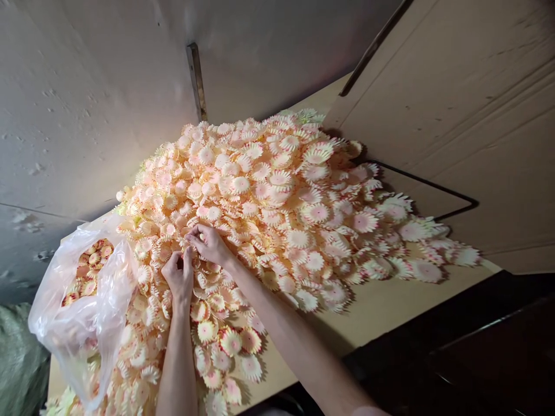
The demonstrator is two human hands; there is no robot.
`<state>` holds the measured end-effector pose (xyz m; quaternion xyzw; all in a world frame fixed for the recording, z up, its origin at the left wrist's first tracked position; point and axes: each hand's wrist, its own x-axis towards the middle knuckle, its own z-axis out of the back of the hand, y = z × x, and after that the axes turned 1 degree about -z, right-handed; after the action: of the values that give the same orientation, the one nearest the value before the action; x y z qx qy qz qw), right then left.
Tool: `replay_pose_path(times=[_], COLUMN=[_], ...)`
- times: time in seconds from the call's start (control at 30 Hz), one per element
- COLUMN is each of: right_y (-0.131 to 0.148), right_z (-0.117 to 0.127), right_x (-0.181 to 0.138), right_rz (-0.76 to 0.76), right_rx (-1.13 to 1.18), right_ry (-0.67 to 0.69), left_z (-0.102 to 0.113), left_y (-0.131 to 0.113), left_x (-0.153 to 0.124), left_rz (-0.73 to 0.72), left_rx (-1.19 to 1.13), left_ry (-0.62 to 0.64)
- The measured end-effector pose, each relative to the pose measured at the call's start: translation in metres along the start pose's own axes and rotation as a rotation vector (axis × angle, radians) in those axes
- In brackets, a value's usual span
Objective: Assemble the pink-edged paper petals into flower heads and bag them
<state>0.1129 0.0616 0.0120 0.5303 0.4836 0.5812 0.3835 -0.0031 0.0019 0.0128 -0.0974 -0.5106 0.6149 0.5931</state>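
Note:
A large heap of cream and pink petal discs with toothed rims (281, 179) covers the table, and both hands are over its near left part. My left hand (177, 276) is closed, thumb and forefinger brought together with the fingers curled. Just above and to its right, my right hand (208, 242) is closed in a pinch, its fingertips among the discs. Whatever lies between the fingertips of either hand is too small to make out. Left of my hands is a translucent plastic bag (115, 294), opened at the top, with small red-edged yellowish pieces (94, 257) inside.
The tan tabletop (390, 306) shows along the heap's front edge. A grey wall (108, 86) with a metal strip (197, 81) rises behind. Cardboard (459, 127) leans at the right, by a black wire frame (433, 185). A green sack (21, 352) is at lower left.

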Motion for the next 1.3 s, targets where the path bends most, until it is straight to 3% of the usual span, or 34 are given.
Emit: replay_pose_path(times=[0.5, 0.7, 1.0, 1.17, 1.3], right_y=[-0.001, -0.004, 0.014, 0.025, 0.030], right_z=[-0.011, -0.005, 0.004, 0.010, 0.011], right_x=[-0.001, 0.003, 0.001, -0.001, -0.003], right_rz=[-0.019, -0.082, -0.053, -0.057, -0.036], right_rx=[-0.086, -0.108, 0.028, 0.155, 0.232], right_ry=[-0.147, -0.306, -0.103, 0.058, 0.198], left_z=[0.003, 0.009, 0.000, 0.003, 0.007], left_y=[-0.006, -0.007, 0.000, -0.002, -0.007], left_x=[0.000, -0.006, 0.004, 0.003, 0.003], left_rz=[-0.130, -0.069, 0.089, 0.119, 0.167], left_rx=[0.060, -0.014, -0.232, -0.069, -0.079], left_ry=[-0.074, -0.220, -0.134, -0.130, -0.158])
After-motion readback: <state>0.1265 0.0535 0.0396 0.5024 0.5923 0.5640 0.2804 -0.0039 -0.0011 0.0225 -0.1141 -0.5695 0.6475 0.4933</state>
